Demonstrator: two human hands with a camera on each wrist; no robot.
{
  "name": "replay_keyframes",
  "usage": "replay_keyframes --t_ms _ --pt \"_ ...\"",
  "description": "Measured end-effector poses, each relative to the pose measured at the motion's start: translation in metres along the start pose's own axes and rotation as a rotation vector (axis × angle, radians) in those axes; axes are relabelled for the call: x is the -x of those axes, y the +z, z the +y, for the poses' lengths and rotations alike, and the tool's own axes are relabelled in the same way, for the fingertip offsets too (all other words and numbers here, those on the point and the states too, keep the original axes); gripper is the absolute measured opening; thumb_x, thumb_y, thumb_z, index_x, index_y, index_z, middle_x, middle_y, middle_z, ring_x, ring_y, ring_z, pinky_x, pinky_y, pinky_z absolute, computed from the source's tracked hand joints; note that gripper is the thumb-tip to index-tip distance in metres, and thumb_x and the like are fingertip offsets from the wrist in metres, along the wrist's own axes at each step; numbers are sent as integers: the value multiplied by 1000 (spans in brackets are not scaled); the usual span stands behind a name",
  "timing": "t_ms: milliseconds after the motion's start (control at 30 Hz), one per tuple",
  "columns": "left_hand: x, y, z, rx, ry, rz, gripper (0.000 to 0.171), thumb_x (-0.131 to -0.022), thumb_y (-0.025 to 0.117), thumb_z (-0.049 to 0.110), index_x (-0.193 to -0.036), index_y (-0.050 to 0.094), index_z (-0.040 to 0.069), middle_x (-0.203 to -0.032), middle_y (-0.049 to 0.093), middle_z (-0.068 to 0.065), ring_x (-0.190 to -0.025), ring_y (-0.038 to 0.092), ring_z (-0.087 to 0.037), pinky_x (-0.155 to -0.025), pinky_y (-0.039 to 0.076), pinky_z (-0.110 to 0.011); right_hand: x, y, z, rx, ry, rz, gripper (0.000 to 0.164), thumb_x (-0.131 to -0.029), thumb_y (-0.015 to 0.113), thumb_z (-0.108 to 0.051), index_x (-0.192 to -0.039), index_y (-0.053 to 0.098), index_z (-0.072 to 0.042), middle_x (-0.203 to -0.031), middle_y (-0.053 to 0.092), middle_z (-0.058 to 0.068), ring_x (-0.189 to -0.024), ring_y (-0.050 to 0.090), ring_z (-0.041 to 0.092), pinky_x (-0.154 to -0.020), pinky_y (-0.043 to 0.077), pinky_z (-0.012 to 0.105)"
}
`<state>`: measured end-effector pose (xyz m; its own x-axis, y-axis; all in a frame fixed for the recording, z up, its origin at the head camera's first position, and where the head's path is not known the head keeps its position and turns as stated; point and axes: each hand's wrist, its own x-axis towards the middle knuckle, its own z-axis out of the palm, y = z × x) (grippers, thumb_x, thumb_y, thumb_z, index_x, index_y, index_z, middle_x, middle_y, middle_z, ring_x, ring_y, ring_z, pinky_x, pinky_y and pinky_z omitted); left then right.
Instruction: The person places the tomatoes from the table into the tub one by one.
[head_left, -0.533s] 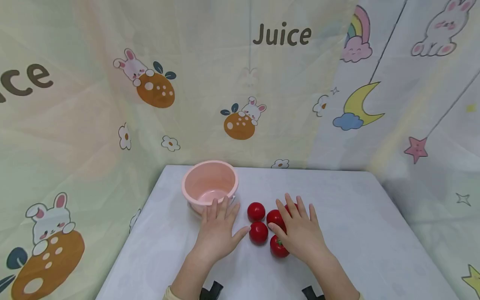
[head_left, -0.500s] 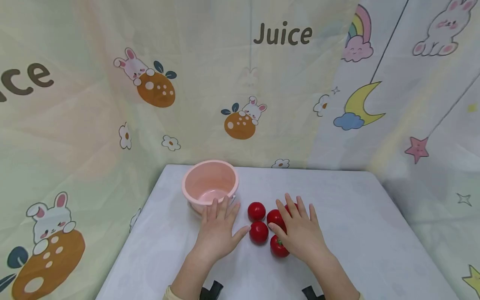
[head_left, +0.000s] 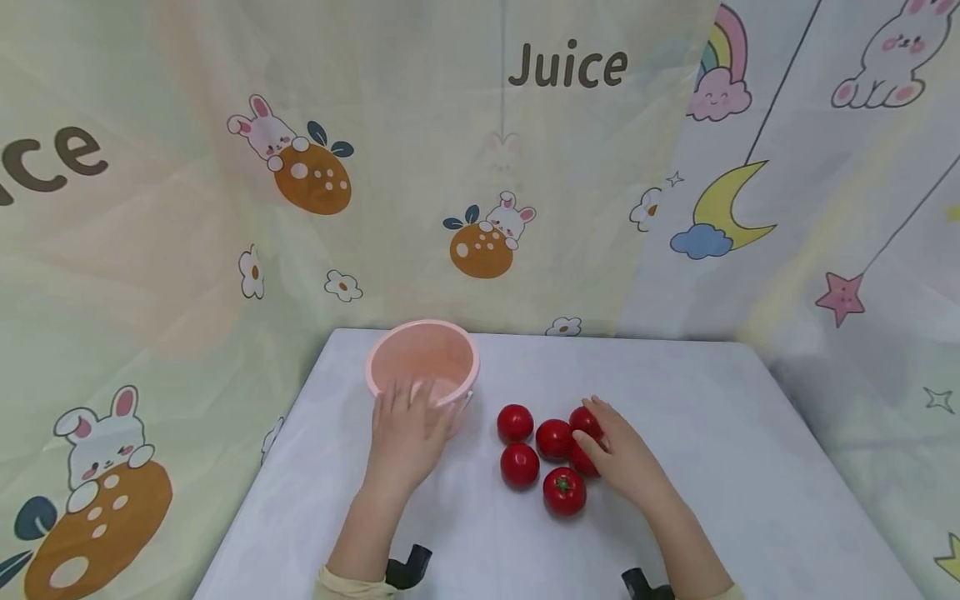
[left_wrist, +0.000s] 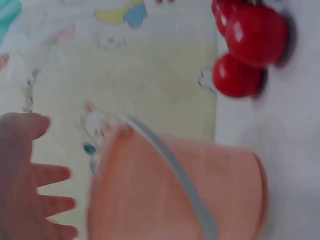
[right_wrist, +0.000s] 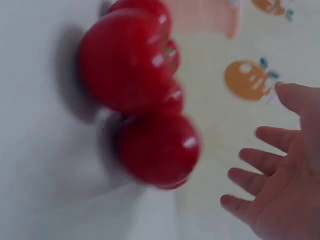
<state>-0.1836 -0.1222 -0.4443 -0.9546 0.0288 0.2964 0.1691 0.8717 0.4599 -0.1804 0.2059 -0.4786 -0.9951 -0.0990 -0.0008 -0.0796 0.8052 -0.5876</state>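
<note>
A pink bucket [head_left: 423, 354] with a pale handle [left_wrist: 172, 162] stands upright at the back left of the table. My left hand [head_left: 407, 442] hovers over its near rim, fingers spread; the left wrist view shows these fingers apart from the bucket. Several red tomatoes are clustered right of the bucket, the nearest tomato [head_left: 564, 492] showing a green stem top. Over the right side of the cluster is my right hand [head_left: 628, 457], partly covering two of them. Its fingers look extended and apart from the tomato [right_wrist: 157, 147] in the right wrist view. Neither hand holds anything.
A white table [head_left: 675, 392] carries everything. Printed cloth [head_left: 397, 150] with rabbits and oranges hangs behind and beside it. Black straps or mounts, such as the left mount [head_left: 410, 567], sit at both wrists.
My left hand has moved left and a little up, over the bucket's near rim. The right hand has shifted right and turned, uncovering more of the tomatoes.
</note>
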Motion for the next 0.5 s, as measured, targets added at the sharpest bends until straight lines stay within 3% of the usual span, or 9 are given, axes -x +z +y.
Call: replay_keyframes --t_ms 133,233,367,500 --pt "-15 2 -34 247 -96 110 63 -101 50 37 -154 32 8 -162 23 -18 -151 11 -45 -119 14 -66 -10 4 31 -227 143 -41 73 -96 53 -56 -157 23 -29 -162 26 14 -148 24 44 -104 40 67" --pt "-21 8 -54 465 -182 169 61 -103 48 31 -156 27 12 -165 15 -14 -153 9 -39 -120 16 -63 -14 12 51 -352 189 -58 74 -96 54 -54 -158 19 -32 -164 23 14 -149 21 44 -108 39 64" --pt "-26 17 -69 632 -300 206 64 -103 47 33 -159 19 19 -167 8 -8 -154 9 -31 -123 15 -57 -18 26 72 -428 179 -75 81 -93 60 -53 -159 17 -31 -164 21 15 -150 20 43 -111 37 59" --pt "-30 27 -77 764 -408 172 69 -104 44 39 -160 5 29 -168 5 2 -155 5 -21 -126 12 -48 -18 37 85 -436 174 -82 91 -86 67 -57 -158 17 -35 -164 22 13 -150 21 42 -111 38 58"
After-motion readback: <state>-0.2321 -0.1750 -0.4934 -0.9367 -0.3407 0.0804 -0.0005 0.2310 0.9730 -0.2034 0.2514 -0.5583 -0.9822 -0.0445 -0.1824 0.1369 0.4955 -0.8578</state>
